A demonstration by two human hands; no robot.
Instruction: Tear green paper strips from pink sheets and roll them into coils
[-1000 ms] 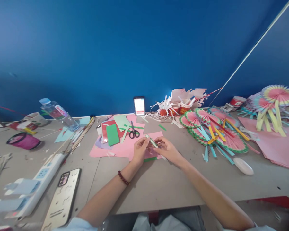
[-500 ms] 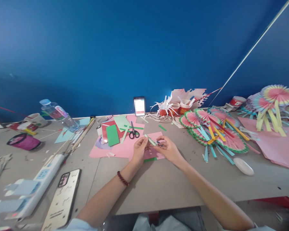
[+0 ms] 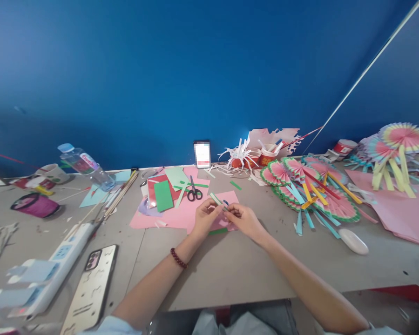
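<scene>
A grey tabletop (image 3: 230, 274) is backed by a deep blue wall (image 3: 160, 83), with the black-handled scissors (image 3: 194, 191) laid on pink paper (image 3: 176, 220), blades directed toward the wall. A slim pale green strip (image 3: 215, 199) is held just to the right of the scissors and slightly nearer the person. Its long axis is slanted, the far end being aimed toward the wall and the scissors' side, the near end toward the right hand (image 3: 243, 220). The strip is pinched by the left hand (image 3: 205, 217), whose wrist is ringed by a beaded bracelet (image 3: 179, 258). The two hands are brought together at the fingertips; the right fingers are gathered at the strip's near end, though whether they are closed on it cannot be told. A small dark blue thing (image 3: 226, 203), too small to be identified, is seen at those fingertips. To the left of the scissors, a green card (image 3: 164, 196) is placed near them. Pleated paper fans (image 3: 335, 201) are heaped well to the scissors' right, and a plastic bottle (image 3: 87, 165) is seen well to their left.
</scene>
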